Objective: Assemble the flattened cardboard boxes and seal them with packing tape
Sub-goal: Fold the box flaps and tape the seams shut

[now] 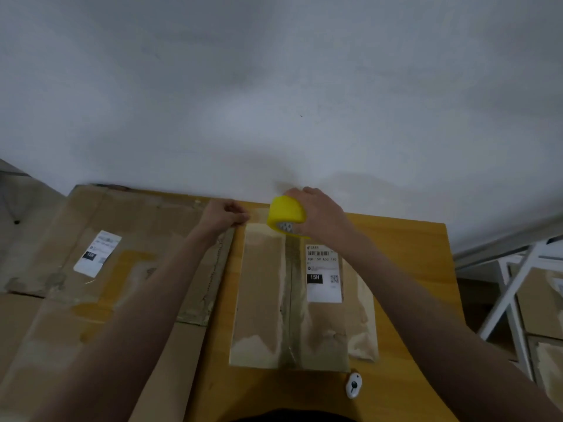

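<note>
Two hands on the far end of the box, tape run nearly finished

Head view: box [274,300] sits on the yellow table [411,269], label [324,274] up, with a tape strip [292,300] laid down the centre seam. Right hand [320,214] is wrapped around the yellow dispenser [286,213] at the far edge; left hand [227,213] has its fingers curled, looks like it's pinching a bit of tape at the far left corner, though it's too blurry to be sure. Flattened boxes [122,254] wait on the left, small white cutter [354,385] sits just by the near edge. If it were me: keep the strip tight, carry it over the far edge, tilt the dispenser to cut it clean, then rub the seam down so nothing lifts.
</note>
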